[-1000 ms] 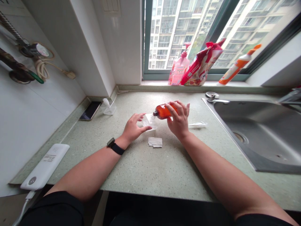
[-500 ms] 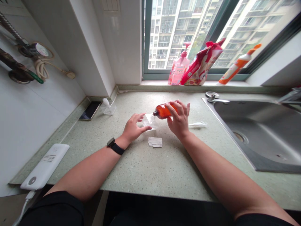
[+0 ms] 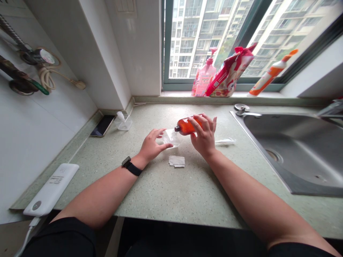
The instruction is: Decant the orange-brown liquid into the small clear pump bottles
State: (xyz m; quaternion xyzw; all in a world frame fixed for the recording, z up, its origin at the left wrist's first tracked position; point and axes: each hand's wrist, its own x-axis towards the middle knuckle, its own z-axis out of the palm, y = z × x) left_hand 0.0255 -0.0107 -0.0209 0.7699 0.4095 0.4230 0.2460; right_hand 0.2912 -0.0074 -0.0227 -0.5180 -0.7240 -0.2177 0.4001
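Observation:
My right hand [image 3: 204, 135] is wrapped round an amber bottle [image 3: 185, 126], tipped nearly on its side with its dark uncapped neck to the left. Under the bottle's mouth is a small clear plastic container [image 3: 171, 139]. Thumb and fingers of my left hand [image 3: 152, 144] grip this container from its left side. Whether liquid is running out is too small to make out. Closer to me, a folded white tissue [image 3: 177, 161] lies on the counter. Beyond my right hand rests a white pump top [image 3: 226, 142], partly hidden by that hand.
A phone [image 3: 103, 126] and a clear container with a white piece in it [image 3: 123, 123] lie at the back left. A white power bank [image 3: 52, 189] is at the left edge. The steel sink [image 3: 294, 160] is at right. Bottles and a red bag [image 3: 229, 75] stand on the windowsill.

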